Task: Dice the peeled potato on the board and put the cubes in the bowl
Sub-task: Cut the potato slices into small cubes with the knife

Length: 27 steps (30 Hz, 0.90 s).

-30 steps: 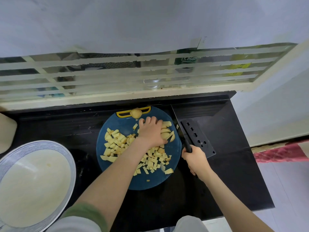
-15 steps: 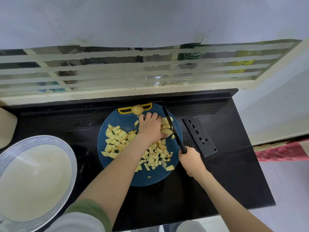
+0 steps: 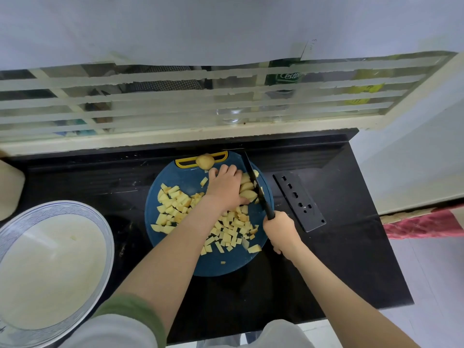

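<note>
Since a second ago the knife (image 3: 253, 180) has swung in from the right of the board (image 3: 190, 172), where its blade lay flat above the black perforated plate (image 3: 298, 200), and it now stands edge-down across the uncut potato slices (image 3: 247, 194) near the board's right rim. The right hand (image 3: 280, 228) is wrapped round the black handle at the board's right edge; its fingers cover most of the handle. The left hand (image 3: 224, 187) has stayed on the right half of the board, its fingers curled over and pressing the slices just left of the blade, and it hides most of them, so their number cannot be told. How deep the blade sits in the slices cannot be made out. Diced cubes (image 3: 173, 200) lie in loose heaps on the board's left and lower middle parts, some covered by the left forearm. A small rounded potato end (image 3: 204, 162) rests at the board's far edge against the yellow handle slot. The bowl (image 3: 57, 208) stands well to the left of the board on the black counter (image 3: 339, 247), cut off by the frame edge; it holds no cubes, only one tiny pale speck too small to tell. Beyond the board's far side, barred, taped glass blurs what is behind it.
</note>
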{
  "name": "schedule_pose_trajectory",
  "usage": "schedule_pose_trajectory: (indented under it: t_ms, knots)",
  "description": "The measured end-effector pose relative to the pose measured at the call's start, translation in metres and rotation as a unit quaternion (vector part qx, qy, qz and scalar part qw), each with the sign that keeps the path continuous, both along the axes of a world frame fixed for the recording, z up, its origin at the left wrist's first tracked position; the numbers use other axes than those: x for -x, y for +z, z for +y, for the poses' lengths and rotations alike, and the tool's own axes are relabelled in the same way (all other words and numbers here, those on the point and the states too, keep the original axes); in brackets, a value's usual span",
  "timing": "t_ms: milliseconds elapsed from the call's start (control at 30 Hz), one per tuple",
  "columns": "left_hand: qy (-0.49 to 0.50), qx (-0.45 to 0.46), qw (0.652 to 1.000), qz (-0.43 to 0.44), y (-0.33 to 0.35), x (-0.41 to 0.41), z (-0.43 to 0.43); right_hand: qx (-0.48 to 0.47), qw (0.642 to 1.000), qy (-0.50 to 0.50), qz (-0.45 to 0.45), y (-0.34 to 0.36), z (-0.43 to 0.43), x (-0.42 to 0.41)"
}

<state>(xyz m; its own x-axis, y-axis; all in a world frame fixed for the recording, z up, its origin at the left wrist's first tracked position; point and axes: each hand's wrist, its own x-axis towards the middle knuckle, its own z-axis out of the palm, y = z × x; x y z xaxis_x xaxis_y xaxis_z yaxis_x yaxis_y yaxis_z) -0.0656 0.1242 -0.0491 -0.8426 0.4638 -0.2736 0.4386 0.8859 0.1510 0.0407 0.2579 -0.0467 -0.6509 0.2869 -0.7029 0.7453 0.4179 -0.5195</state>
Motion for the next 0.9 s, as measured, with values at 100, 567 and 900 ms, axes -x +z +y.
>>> schedule_pose_trajectory:
  t_ms: [100,567,900]
  knots:
    - [-0.010,0.011,1.000,-0.002,0.003,-0.001,0.000,0.073,0.995,-0.070,0.006,0.003,-0.002,-0.004]
    - [0.052,-0.010,0.998,-0.029,0.003,-0.013,-0.001,0.021,0.999,-0.007,0.028,0.017,-0.006,-0.020]
    - [0.022,0.001,1.000,0.009,-0.002,-0.017,-0.002,-0.010,1.000,0.022,-0.003,0.011,-0.007,-0.013]
